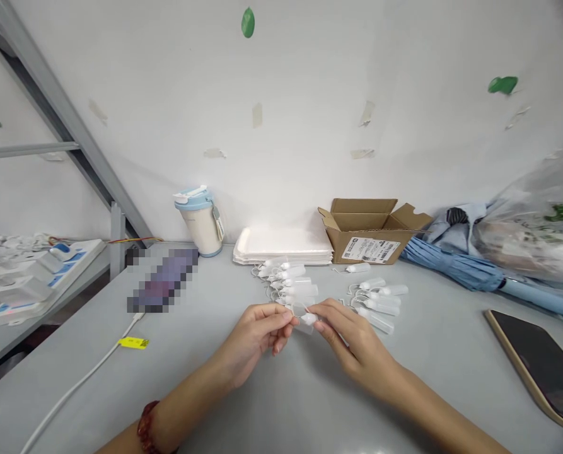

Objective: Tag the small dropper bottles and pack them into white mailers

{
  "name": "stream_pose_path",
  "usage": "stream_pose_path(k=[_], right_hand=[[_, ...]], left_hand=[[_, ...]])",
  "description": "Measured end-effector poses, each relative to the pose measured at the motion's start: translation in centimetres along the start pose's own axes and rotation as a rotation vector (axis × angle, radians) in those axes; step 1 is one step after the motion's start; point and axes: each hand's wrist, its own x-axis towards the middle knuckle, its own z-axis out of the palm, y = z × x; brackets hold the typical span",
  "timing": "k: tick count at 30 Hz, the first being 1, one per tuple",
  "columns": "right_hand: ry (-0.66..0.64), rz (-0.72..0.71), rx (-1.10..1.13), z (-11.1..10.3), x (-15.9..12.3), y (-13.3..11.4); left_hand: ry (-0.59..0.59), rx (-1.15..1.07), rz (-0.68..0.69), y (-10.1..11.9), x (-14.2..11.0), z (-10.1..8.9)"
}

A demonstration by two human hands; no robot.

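Observation:
A small translucent plastic bottle with a white tapered top (308, 319) is between my two hands, just above the table. My right hand (354, 337) pinches its white top with thumb and forefinger. The thumb and forefinger of my left hand (262, 328) are closed on the thin white cord at the tip. Behind my fingers lies a pile of similar small bottles (300, 290), their cords loosely looped. A second group of bottles (380, 304) rests to the right, beyond my right hand. One more bottle (358, 268) lies by itself near the carton.
Against the wall stand a cream tumbler (202, 221), a stack of white padded envelopes (284, 244) and an open cardboard box (369, 236). A folded blue umbrella (456, 261) and a phone (541, 362) lie right. A pixelated object (165, 284) and white cable (80, 381) lie left.

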Motion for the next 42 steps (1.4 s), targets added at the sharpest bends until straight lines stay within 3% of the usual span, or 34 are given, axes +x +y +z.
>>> stream_pose_path(k=[6,11,21,29,33,36,39,42], right_hand=[[-0.051,0.018,-0.017,-0.2,0.1,0.0],[-0.100,0.020,-0.062,-0.1,0.0,0.1],[-0.161,-0.010,-0.070,0.0,-0.2,-0.1],[-0.125,-0.037,-0.064,0.6,-0.1,0.1],[-0.052,-0.020,-0.037,-0.1,0.4,0.2],[0.067,0.052,-0.065,-1.8,1.2,1.7],[0.232,0.166,-0.272,-4.0,2.1,4.7],[0.160,0.295,-0.537,-5.7,2.6,8.0]], left_hand=[[0.015,0.052,0.024,-0.4,0.0,-0.1],[0.095,0.319,0.121,-0.4,-0.1,0.2],[0.071,0.424,0.081,-0.9,0.0,0.3],[0.056,0.398,0.081,-1.1,-0.1,0.3],[0.027,0.435,0.133,-0.4,-0.1,0.1],[0.079,0.457,0.204,0.2,-0.1,0.0],[0.170,0.441,0.247,0.5,0.2,-0.2],[0.253,0.404,0.261,0.4,0.8,-0.6]])
